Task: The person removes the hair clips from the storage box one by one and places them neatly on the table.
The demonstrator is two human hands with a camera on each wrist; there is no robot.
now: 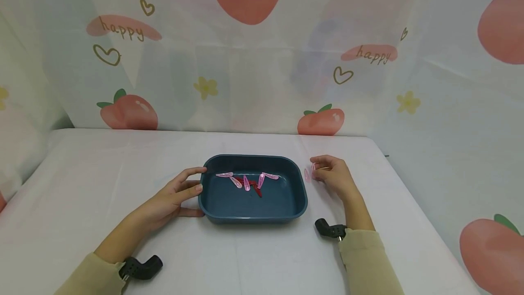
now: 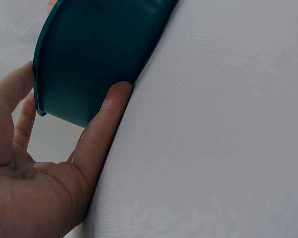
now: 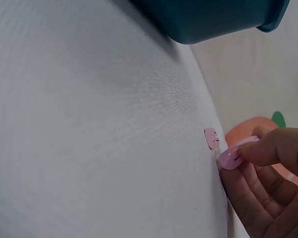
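Observation:
A dark blue tray stands on the white table, holding several pink hair clips and a few red hair clips around its middle. Against the tray's left side, my left hand touches the rim and outer wall with spread fingers. Right of the tray, my right hand pinches a pink hair clip between thumb and fingers. Another pink hair clip lies on the cloth just beside those fingertips, between them and the tray in the head view.
A white cloth covers the table. Behind it hangs a pale curtain printed with peaches, hearts and yellow flowers. Each wrist bears a black camera mount, the left one and the right one.

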